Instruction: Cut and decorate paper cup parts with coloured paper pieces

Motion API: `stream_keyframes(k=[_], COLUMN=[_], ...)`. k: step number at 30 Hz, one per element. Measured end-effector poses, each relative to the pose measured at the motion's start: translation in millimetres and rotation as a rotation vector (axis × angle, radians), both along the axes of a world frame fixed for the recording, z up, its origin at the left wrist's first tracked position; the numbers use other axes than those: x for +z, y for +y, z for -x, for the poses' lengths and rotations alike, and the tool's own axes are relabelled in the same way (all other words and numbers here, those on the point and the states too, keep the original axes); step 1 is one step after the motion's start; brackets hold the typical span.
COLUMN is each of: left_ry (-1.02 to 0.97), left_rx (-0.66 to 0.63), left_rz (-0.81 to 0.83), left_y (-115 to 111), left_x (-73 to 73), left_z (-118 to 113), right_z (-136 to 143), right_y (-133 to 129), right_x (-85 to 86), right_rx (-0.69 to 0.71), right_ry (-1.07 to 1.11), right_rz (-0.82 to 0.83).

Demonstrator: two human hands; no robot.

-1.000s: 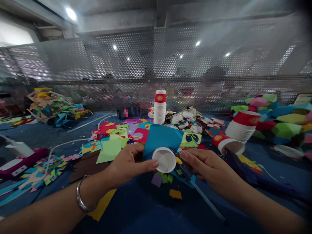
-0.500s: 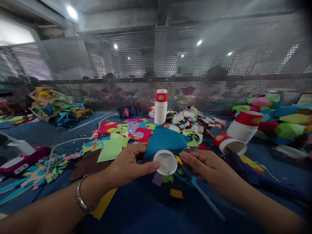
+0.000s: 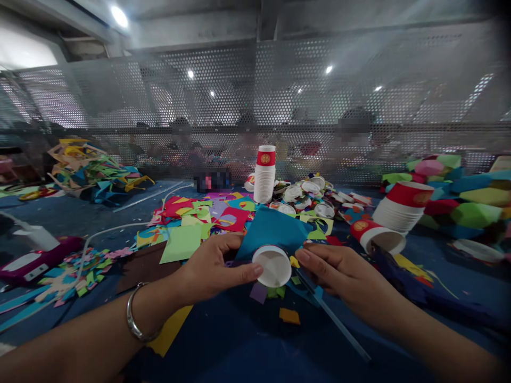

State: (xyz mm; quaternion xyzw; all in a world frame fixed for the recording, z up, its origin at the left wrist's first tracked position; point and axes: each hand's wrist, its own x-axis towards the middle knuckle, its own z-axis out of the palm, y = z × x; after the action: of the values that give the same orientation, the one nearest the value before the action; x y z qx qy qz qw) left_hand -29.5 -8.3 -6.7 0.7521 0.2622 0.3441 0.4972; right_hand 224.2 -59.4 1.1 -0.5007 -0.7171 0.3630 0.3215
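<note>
A square of blue paper (image 3: pixel 275 229) is spread behind a white paper cup piece (image 3: pixel 272 266), whose round opening faces me. My left hand (image 3: pixel 217 264) has its thumb on the cup's rim, with the other fingers behind the blue paper. On the paper's right corner, my right hand (image 3: pixel 333 268) pinches with thumb and forefinger. A clear glue stick (image 3: pixel 345 327) slants down and right below that hand. Small paper scraps, one of them orange (image 3: pixel 289 316), lie under the cup.
Upright cup stack (image 3: pixel 265 175) behind the hands; tilted stack (image 3: pixel 401 205) and dark blue tool (image 3: pixel 415 287) at right. Cut paper (image 3: pixel 191 213), lids (image 3: pixel 307 194) and a purple power strip (image 3: pixel 40 259) lie around. Perforated screen (image 3: pixel 223 106) at the back.
Hands, cup piece and blue paper keep nearly the same pose. The whole view has shifted very slightly.
</note>
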Motion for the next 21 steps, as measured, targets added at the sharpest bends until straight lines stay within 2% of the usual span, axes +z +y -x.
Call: stream_keyframes(k=[13, 21], left_ry=[0.037, 0.166], left_rx=[0.071, 0.191], left_rz=[-0.083, -0.252], left_y=[-2.7, -6.1], left_x=[3.5, 5.9], left_z=[0.1, 0.6], right_z=[3.2, 0.2], right_y=[-0.5, -0.6], right_x=[1.1, -3.0], right_rx=[-0.015, -0.004], right_ry=[0.055, 0.048], right_rz=[0.056, 0.079])
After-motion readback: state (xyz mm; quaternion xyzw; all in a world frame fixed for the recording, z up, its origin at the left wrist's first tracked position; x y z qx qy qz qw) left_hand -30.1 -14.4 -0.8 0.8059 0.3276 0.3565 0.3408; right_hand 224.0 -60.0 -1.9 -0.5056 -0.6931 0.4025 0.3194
